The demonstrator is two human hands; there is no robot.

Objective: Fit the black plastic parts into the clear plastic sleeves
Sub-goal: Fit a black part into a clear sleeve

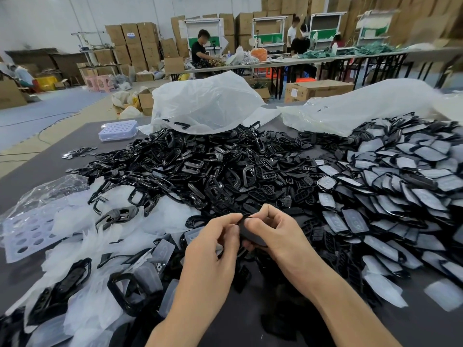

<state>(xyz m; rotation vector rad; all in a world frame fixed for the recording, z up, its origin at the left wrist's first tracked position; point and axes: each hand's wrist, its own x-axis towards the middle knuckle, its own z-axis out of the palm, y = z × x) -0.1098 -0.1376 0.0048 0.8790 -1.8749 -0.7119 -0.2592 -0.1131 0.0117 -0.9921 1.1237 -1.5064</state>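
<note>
Both hands meet at the table's front middle around one black plastic part (250, 232). My left hand (215, 241) pinches its upper left end, and my right hand (273, 229) grips it from the right with thumb and curled fingers. Whether a clear sleeve is on the part I cannot tell. A big heap of loose black plastic parts (200, 166) fills the middle of the table. Sleeved parts (400, 186) lie piled on the right. Clear plastic sleeves (82, 236) are scattered on the left, mixed with black parts.
Two large white plastic bags (205, 103) lie behind the heaps. A clear holed tray (117, 130) and small round discs (80, 152) sit at the far left; another holed tray (27, 234) lies near left. People work at tables beyond, with cardboard boxes behind them.
</note>
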